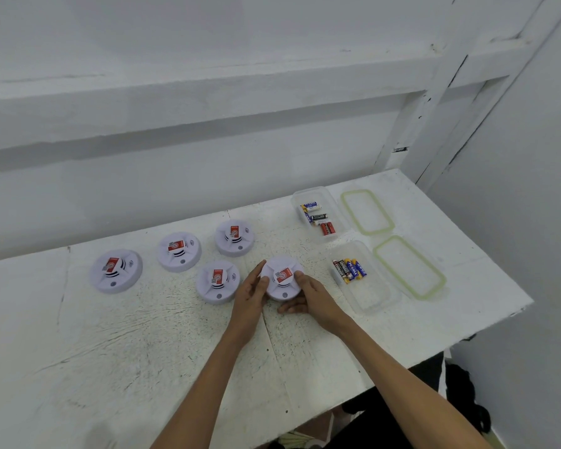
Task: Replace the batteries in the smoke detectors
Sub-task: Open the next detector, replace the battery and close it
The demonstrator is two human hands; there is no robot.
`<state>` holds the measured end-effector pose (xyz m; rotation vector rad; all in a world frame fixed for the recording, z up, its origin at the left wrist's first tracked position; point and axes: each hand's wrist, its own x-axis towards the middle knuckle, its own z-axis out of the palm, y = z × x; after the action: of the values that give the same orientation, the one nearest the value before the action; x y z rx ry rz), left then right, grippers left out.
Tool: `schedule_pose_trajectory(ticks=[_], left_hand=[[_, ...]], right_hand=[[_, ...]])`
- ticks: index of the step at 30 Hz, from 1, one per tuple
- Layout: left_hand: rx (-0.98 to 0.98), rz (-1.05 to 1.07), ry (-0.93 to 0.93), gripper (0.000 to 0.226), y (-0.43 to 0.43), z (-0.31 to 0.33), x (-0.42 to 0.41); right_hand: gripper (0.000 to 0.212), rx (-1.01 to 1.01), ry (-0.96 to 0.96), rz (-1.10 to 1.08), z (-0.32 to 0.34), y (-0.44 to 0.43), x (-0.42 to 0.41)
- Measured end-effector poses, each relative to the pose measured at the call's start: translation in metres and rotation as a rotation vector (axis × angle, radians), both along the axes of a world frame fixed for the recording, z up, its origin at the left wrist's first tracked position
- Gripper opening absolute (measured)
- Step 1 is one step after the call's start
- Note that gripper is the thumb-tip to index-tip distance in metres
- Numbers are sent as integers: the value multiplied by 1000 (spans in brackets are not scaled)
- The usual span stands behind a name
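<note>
Several round white smoke detectors with red labels lie on the white table (143,351). Both hands hold the one nearest the containers, smoke detector (280,275). My left hand (250,294) grips its left edge, thumb on top. From the right and front, my right hand (308,296) curls its fingers round the rim. A clear container (370,301) just right of my hands holds several batteries (350,270). A second clear container (300,197) farther back holds more batteries (319,217).
Other detectors sit at left (115,270), back left (178,251), back middle (234,237) and beside my left hand (217,281). Two green-rimmed lids (366,211) (409,267) lie right of the containers. The table edge runs close on the right.
</note>
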<state>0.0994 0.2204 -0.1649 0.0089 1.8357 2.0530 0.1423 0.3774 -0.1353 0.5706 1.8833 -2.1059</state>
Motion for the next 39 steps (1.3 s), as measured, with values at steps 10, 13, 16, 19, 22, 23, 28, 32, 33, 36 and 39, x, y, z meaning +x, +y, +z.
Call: schedule_pose_trajectory(ticks=[10,13,16,19,22,23,28,32,33,36,39], left_hand=[[48,57,-32,41,-2,4,-1],[90,100,-21,41,-12,18,-7],[107,124,22,41,-30,35,-12],[90,182,66,37,-56,45,-15],[82,270,73,36,-83,48,-14],[95,314,59,38,-93,48,-14],[53,473,7,32,-138,42,-8],[-29,569,-3,30,-170,39,-2],[-51,577,-1,31,-177,37,-1],[-172,524,45,33,-193,34,8],[-299,438,127,50,-201,39,18]], right_hand=[[49,67,1,-40,11,-9,-3],[48,112,41,-71,20,-22,-10],[45,158,72,-68,28,-41,-22],[39,186,105,-44,36,-64,-32],[35,213,160,-26,43,-89,-38],[35,221,180,-6,44,-98,-38],[35,198,213,110,43,-141,-40],[54,241,247,307,33,-170,-45],[54,280,266,336,29,-176,-46],[50,396,317,353,18,-190,-47],[51,502,316,425,10,-198,-47]])
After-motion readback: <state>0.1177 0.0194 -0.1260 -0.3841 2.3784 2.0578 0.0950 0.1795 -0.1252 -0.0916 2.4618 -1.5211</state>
